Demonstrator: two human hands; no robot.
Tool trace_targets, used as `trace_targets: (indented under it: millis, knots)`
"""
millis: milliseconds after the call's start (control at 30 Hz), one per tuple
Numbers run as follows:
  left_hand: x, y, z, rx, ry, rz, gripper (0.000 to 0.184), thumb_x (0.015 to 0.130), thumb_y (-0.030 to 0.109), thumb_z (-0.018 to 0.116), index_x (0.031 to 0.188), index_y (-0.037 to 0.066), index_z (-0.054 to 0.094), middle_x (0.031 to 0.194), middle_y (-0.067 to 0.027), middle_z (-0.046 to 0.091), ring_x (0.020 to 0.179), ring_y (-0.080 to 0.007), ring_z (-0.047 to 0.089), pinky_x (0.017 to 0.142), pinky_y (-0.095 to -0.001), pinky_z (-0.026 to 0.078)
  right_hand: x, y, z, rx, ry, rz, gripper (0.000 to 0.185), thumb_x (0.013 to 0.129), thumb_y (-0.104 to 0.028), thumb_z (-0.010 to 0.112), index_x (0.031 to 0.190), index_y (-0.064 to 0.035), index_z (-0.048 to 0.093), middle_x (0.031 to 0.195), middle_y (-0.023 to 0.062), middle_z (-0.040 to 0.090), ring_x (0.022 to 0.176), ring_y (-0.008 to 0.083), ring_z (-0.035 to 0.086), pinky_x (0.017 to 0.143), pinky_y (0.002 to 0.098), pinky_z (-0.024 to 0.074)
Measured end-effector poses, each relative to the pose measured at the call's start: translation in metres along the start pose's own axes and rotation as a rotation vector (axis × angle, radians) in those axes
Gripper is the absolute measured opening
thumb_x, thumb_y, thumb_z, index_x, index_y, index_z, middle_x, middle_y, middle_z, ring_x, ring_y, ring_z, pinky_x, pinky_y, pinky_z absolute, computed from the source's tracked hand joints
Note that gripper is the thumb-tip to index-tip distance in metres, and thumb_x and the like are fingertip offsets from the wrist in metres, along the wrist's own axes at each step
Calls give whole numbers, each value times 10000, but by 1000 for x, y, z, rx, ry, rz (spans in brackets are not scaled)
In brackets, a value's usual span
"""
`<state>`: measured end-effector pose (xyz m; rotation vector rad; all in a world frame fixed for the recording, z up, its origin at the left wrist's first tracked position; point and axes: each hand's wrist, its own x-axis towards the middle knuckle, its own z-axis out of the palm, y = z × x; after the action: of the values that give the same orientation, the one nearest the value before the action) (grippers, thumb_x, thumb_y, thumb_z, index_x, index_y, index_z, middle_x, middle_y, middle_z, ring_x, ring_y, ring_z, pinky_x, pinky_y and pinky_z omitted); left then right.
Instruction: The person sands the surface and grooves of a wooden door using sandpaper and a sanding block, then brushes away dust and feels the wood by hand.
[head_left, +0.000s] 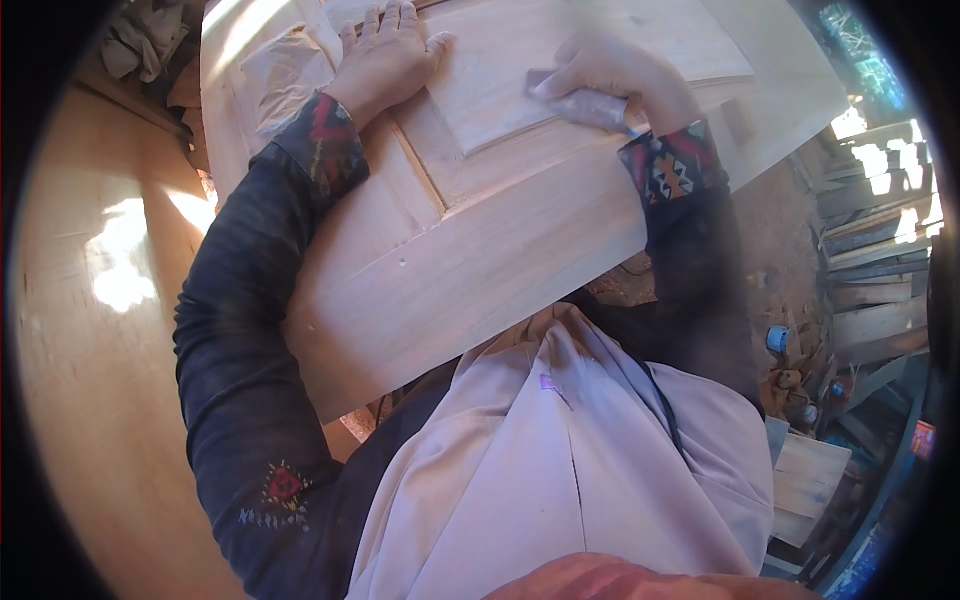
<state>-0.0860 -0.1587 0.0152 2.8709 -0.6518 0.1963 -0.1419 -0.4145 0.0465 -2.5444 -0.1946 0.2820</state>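
With fingers outstretched, presses the left hand (383, 62) flat on a panelled wooden door (560, 215) lying before the apron (490, 470), and grips a greyish object (592, 108), unclear in kind, in curled right-hand fingers (568, 80) over it. Looks well along, with panels (490, 90) already set in the frame (440, 300) and bare of visible coating; impossible to judge the remaining work.

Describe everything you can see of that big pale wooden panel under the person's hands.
The wooden panel looks like pale, bare timber with faint grain. Broad flat bands frame sections edged by grooves or mouldings. It lies roughly flat, slanting across the view, its top cut off; what supports it is hidden. Sunlight streaks its upper left. The left hand rests on it, a crumpled sheet lies beside that hand, and the right hand holds a blurred greyish object on or just above it.
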Motion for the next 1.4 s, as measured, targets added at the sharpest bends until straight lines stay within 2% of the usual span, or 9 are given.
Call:
trace_targets:
  millis: [233,333,533,833,933,1033,1233,1333,1400]
  knots:
    - [0,0,1,-4,5,-23,751,952,442,411,1423,-137,327,1488,-360,308,1428,-477,248,1191,-510,167,-14,-19,-5,-8,-216,-102,293,731,-285,786,771,-5,711,635,55,607,575,138,558,537,316,426]
    - [2,-2,1,11,-20,0,753,951,441,404,1428,-136,320,1494,-356,302,1432,-475,241,1191,-511,163,-12,1,7,376,90,213,291,730,-293,789,787,-17,715,625,45,594,596,139,563,559,313,433]
    - [2,2,-1,-6,-27,-35,761,956,448,393,1436,-135,305,1505,-352,286,1436,-474,230,1192,-512,159,4,-4,3,-245,-214,-187,315,740,-330,782,796,-28,714,620,24,580,594,137,544,552,315,426]
    - [1,3,-3,4,-56,-47,748,967,446,387,1453,-116,294,1527,-335,259,1455,-457,196,1198,-512,142,5,-21,13,-205,-82,-263,361,760,-336,755,708,12,675,589,44,538,534,159,473,522,344,390]
    - [-1,3,-5,11,-88,-48,753,965,449,390,1462,-107,286,1535,-325,251,1459,-447,192,1201,-505,137,-6,21,21,265,573,-974,66,819,-147,714,863,-100,728,674,82,617,653,235,628,643,350,496]
    - [-1,5,-3,-6,-89,-55,760,962,454,394,1464,-105,283,1536,-323,251,1459,-444,197,1202,-499,139,45,39,14,-89,23,-176,377,775,-347,740,698,14,661,591,69,542,541,177,481,544,351,394]
    - [4,0,2,-2,-65,-44,760,957,453,396,1461,-106,289,1533,-325,257,1457,-442,203,1202,-489,146,41,20,24,-107,89,-238,431,793,-398,715,687,11,627,606,140,539,559,210,488,565,365,388]
    - [1,0,1,-22,-55,-39,746,955,445,398,1449,-107,310,1526,-325,271,1452,-445,216,1198,-491,156,20,-6,1,-21,119,33,129,832,-226,701,859,-108,743,616,79,604,592,233,620,594,371,500]
    - [2,3,-1,-23,-51,-40,731,957,437,399,1442,-105,324,1519,-326,284,1446,-448,228,1194,-494,167,14,-22,30,-39,48,-264,321,799,-341,715,764,-25,674,621,122,570,593,222,560,588,376,441]
